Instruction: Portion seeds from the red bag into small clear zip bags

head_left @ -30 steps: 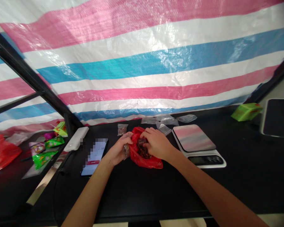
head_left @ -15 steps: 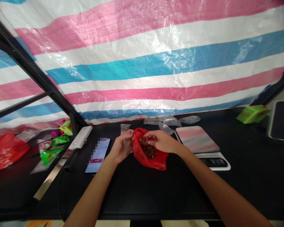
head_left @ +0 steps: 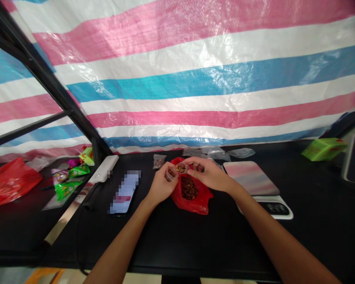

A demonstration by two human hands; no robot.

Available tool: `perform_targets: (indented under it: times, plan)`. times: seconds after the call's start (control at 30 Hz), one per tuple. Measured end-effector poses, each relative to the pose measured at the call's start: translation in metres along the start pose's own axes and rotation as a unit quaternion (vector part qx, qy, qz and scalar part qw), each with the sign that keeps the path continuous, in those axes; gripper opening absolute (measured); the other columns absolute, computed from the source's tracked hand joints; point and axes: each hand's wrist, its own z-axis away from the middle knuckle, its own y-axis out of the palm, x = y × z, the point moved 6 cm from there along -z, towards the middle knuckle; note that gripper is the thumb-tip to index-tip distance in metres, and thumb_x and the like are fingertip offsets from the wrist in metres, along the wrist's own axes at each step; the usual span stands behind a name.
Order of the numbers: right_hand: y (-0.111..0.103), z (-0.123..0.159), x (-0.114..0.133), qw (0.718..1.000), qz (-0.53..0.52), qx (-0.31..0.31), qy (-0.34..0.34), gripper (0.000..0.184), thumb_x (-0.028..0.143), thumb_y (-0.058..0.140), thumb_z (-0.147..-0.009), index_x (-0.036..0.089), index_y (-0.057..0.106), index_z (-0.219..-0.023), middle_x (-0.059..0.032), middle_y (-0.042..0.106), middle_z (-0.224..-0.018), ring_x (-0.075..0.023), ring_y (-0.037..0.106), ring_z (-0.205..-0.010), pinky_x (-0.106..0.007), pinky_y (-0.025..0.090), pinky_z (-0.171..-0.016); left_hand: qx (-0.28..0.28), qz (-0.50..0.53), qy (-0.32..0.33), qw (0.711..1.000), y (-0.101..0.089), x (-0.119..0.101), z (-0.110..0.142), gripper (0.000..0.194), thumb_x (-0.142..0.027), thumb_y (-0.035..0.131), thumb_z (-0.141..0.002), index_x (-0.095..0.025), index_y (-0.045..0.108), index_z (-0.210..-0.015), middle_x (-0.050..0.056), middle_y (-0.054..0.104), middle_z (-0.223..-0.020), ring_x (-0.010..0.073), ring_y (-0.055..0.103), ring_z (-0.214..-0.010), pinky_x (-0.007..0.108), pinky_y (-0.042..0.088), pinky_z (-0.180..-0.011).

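A red plastic bag (head_left: pixel 202 203) lies open on the black table, with small brown pellets (head_left: pixel 189 188) inside. My left hand (head_left: pixel 162 185) is closed around a small clear plastic bag (head_left: pixel 171 173), its mouth spread open. Brown bits show inside that bag. Between the fingers of my right hand (head_left: pixel 208 173) is a small clear cup (head_left: pixel 182 168) filled with brownish pellets. The cup is tilted near the mouth of the small bag, above the red bag's far edge.
A kitchen scale (head_left: pixel 251 177) stands to the right, with several clear bags (head_left: pixel 214 153) behind it. A phone (head_left: pixel 126 193), a white power strip (head_left: pixel 105 167) and a filled small bag (head_left: pixel 159 161) are at left. A green box (head_left: pixel 324 149) sits far right.
My right hand has lifted the cup with pellets out of the red bag and moved it left. My left hand has turned the small bag's mouth toward it. The view has shifted slightly.
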Motion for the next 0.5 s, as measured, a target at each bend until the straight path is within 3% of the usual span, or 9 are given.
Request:
perform_targets:
  times: [0.2, 0.37, 0.5]
  plan:
    - [0.014, 0.005, 0.03, 0.986, 0.118, -0.04, -0.113, 0.041, 0.01, 0.067, -0.088, 0.028, 0.069, -0.125, -0.0059, 0.067, -0.118, -0.0242, 0.06, -0.111, -0.041, 0.049, -0.101, 0.019, -0.009, -0.014, 1.0, 0.005, 0.003, 0.003, 0.013, -0.02, 0.067, -0.083, -0.019, 0.058, -0.093, -0.003, 0.06, -0.078, 0.012, 0.053, -0.068, 0.023, 0.042, -0.063]
    - [0.02, 0.009, 0.041, 0.964, 0.193, -0.059, -0.175, 0.042, 0.006, 0.056, -0.094, 0.028, 0.067, -0.127, -0.0086, 0.063, -0.127, -0.0262, 0.058, -0.117, -0.046, 0.049, -0.103, 0.025, -0.001, -0.009, 1.0, 0.007, -0.001, 0.003, 0.016, -0.021, 0.07, -0.084, -0.02, 0.058, -0.095, -0.002, 0.062, -0.083, 0.0132, 0.055, -0.072, 0.023, 0.044, -0.067]
    - [0.021, 0.009, 0.042, 0.965, 0.181, -0.045, -0.185, 0.039, 0.011, 0.052, -0.099, 0.031, 0.066, -0.13, -0.0072, 0.063, -0.134, -0.0262, 0.058, -0.124, -0.048, 0.048, -0.108, 0.011, 0.03, 0.005, 0.999, 0.007, -0.006, 0.005, 0.016, -0.022, 0.07, -0.085, -0.02, 0.058, -0.096, -0.001, 0.063, -0.087, 0.0144, 0.057, -0.076, 0.024, 0.046, -0.072]
